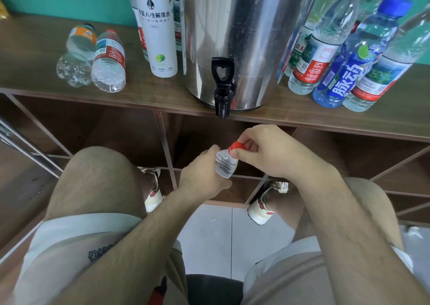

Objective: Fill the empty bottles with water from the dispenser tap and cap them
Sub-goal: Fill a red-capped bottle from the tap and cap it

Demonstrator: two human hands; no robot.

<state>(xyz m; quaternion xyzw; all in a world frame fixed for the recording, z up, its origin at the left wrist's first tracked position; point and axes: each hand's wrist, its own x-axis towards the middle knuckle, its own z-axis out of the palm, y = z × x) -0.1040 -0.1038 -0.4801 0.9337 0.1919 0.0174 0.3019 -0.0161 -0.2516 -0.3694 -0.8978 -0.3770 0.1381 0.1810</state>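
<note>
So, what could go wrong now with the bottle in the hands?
The left hand grips the bottle; a hard squeeze might push water out while the cap, pinched by the right hand, is perhaps not tight. The two bottles lying near the edge of the shelf could roll off.

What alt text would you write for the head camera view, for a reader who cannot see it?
A person's left hand grips a small clear bottle while the right hand pinches its red cap, below the black tap of a steel dispenser on a wooden shelf. Two bottles lie left of it; other bottles stand right.
</note>
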